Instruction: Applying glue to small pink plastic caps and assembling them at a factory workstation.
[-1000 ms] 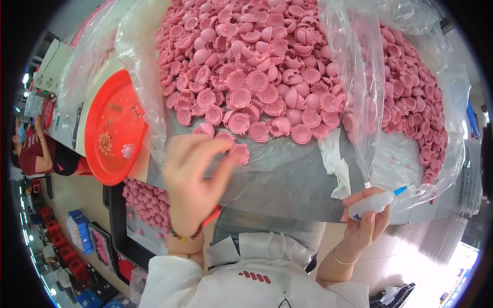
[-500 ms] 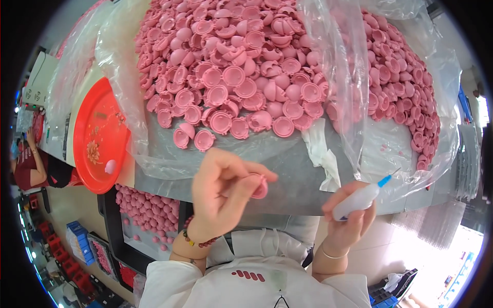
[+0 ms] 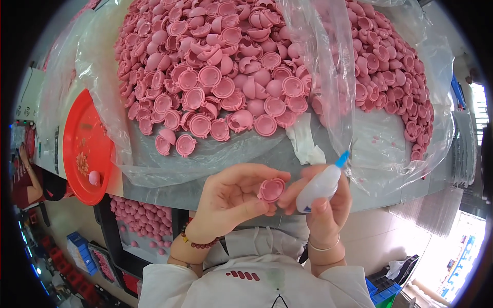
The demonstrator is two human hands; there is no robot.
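Observation:
Between the thumb and fingers of my left hand [image 3: 226,203] is a pink plastic half shell [image 3: 271,190], its hollow side facing up. My right hand [image 3: 331,213] is wrapped round a white squeeze bottle [image 3: 319,189] with a blue nozzle [image 3: 342,158], which points up and away to the right. The fingertips of my right hand are close beside the half shell; whether they touch it I cannot tell. Beyond both hands, a large heap of pink half shells [image 3: 210,77] covers the grey table [image 3: 205,174], two of them lying at its near left edge.
Clear plastic sheeting [image 3: 328,77] runs across the heap, with more half shells [image 3: 390,77] to its right. A white cloth strip [image 3: 304,141] lies near the middle. At left stands a red tray [image 3: 77,128] holding a pink ball [image 3: 94,177]; below, a black bin [image 3: 115,241] contains pink balls.
My right hand has moved left with the squeeze bottle, close to my left hand. The half shell has turned hollow side up. The whole view has shifted slightly.

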